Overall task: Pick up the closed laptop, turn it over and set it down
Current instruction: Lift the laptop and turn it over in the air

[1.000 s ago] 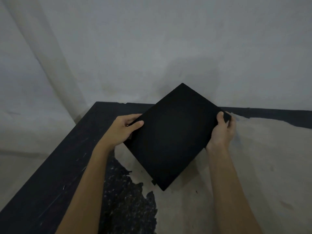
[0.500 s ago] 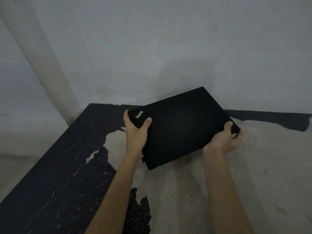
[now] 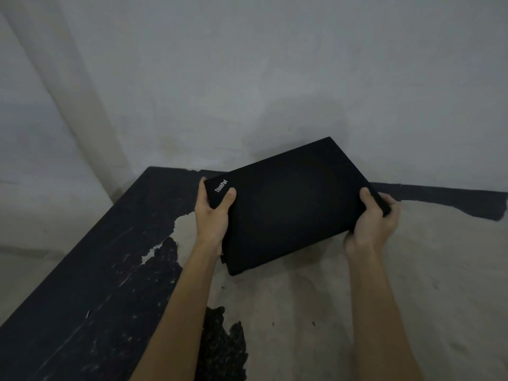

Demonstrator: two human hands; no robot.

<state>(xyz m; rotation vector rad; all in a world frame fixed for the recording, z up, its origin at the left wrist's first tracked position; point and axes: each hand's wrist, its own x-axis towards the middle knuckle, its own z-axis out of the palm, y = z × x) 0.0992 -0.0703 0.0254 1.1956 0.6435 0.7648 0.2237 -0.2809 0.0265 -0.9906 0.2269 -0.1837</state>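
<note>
The closed black laptop [image 3: 291, 204] is held above the table, lid side towards me, with a small white logo near its upper left corner. It tilts, its far edge raised towards the wall and its near corner low over the tabletop. My left hand [image 3: 213, 213] grips the left corner, thumb on the lid beside the logo. Around the right corner wraps my right hand [image 3: 371, 220], thumb on top and fingers underneath. I cannot tell whether the near corner touches the table.
The table [image 3: 96, 270] is black with its coating peeled off, showing a large pale patch [image 3: 357, 298] under and right of the laptop. Its left edge drops off to the floor. A grey wall [image 3: 275, 78] stands directly behind the table.
The laptop has swung from a steep diamond pose to a flatter one with the logo side showing. My left hand shifted to the logo corner; both hands have kept their grip.
</note>
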